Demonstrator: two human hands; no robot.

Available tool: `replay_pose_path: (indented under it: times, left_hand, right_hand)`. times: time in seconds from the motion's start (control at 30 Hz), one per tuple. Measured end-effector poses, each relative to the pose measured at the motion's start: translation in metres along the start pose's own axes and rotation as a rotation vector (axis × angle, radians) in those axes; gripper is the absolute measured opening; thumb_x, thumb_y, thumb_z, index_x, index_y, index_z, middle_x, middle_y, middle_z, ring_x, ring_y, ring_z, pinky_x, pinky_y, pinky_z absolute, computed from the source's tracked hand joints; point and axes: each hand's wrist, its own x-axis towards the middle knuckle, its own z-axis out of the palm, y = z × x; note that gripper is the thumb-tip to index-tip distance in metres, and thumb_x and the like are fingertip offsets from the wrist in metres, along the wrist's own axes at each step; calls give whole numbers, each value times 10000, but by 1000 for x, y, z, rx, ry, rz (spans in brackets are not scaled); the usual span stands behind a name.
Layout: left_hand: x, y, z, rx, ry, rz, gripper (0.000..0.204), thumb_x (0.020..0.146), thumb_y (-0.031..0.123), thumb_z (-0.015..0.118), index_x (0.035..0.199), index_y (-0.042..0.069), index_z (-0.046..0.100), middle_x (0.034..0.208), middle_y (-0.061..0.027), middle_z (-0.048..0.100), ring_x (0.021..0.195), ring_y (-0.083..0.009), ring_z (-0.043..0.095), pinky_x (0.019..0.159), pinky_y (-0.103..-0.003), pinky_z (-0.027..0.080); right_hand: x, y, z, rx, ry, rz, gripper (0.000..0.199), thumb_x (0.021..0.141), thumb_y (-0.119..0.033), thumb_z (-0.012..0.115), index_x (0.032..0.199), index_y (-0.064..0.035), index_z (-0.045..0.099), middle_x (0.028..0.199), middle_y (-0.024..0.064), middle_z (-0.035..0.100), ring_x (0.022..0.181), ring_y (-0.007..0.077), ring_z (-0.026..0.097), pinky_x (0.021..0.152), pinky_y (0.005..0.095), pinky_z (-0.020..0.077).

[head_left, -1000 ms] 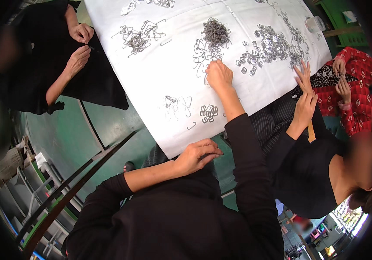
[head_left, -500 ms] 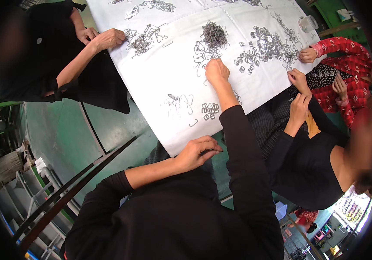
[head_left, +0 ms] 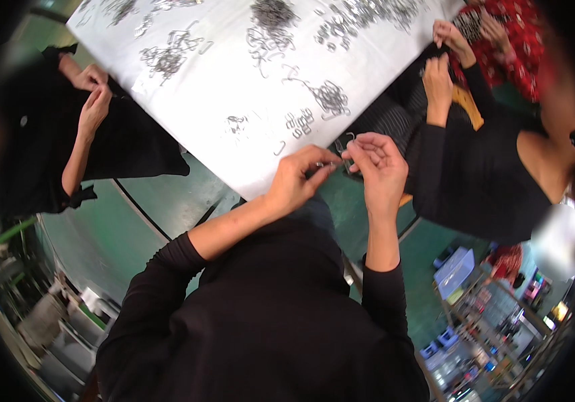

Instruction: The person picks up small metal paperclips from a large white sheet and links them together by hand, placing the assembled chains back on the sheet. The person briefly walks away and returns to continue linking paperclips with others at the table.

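Beyond the near edge of the white-covered table (head_left: 213, 124), my two hands are close together. My right hand (head_left: 382, 171) pinches a thin bent wire hook (head_left: 350, 135) between thumb and fingertips. My left hand (head_left: 293, 179) is closed in a pinch on something small, mostly hidden by its fingers. On the table just past them lie a single wire hook (head_left: 279, 148), a cluster of small metal buckles (head_left: 299, 123) and a heap of wire hooks (head_left: 331, 98). Small metal bits (head_left: 236, 125) are scattered to the left.
Larger heaps of wire hooks (head_left: 168, 55) and metal buckles (head_left: 361, 20) cover the far part of the table. A co-worker's hands (head_left: 93, 100) are at the left; other co-workers' hands (head_left: 439, 80) are at the right. A blue crate (head_left: 453, 273) stands behind at the lower right.
My right hand has come back from the table toward my left hand, now with a wire hook. The left co-worker's hands have drawn away from the table. The whole view has shifted.
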Motion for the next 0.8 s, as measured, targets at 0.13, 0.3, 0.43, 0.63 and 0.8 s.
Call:
replay_pose_path:
  times: [0.13, 0.3, 0.43, 0.63, 0.8]
  left_hand:
    - [5, -2, 8, -98, -11, -76, 129, 835, -50, 652, 956, -11, 635, 939, -88, 681, 780, -142, 670, 662, -266, 555]
    - [12, -1, 13, -101, -59, -31, 100, 848, -50, 642, 942, -21, 621, 939, -95, 677, 848, -151, 675, 705, -265, 569]
    - [15, -2, 19, -116, -84, -37, 114, 846, -42, 648, 955, -12, 632, 942, -102, 675, 870, -164, 673, 705, -275, 564]
    - [84, -39, 1, 201, -69, 196, 118, 865, 71, 651, 969, 21, 677, 948, -131, 672, 820, -215, 676, 703, -307, 527]
    - [216, -101, -16, 651, 12, 150, 200, 820, 104, 686, 1009, 39, 694, 972, -141, 683, 790, -254, 674, 745, -342, 539]
  right_hand:
    - [-38, 6, -4, 144, 202, 52, 192, 827, 21, 692, 970, 26, 564, 852, 91, 660, 729, 126, 659, 621, 217, 514]
    - [-37, 20, -5, 83, 279, -16, 164, 842, 26, 675, 959, 26, 560, 850, 88, 658, 736, 123, 656, 658, 229, 529]
    - [-32, 25, -6, 65, 333, -93, 145, 849, 29, 667, 943, 22, 556, 861, 94, 662, 752, 127, 660, 673, 231, 532]
    - [-26, 33, -10, -98, 405, -315, 156, 830, 58, 673, 910, 20, 545, 862, 107, 665, 750, 152, 668, 646, 242, 547]
    - [-22, 39, -21, -204, 398, -357, 170, 804, 78, 689, 851, 11, 540, 858, 127, 665, 736, 171, 666, 632, 257, 560]
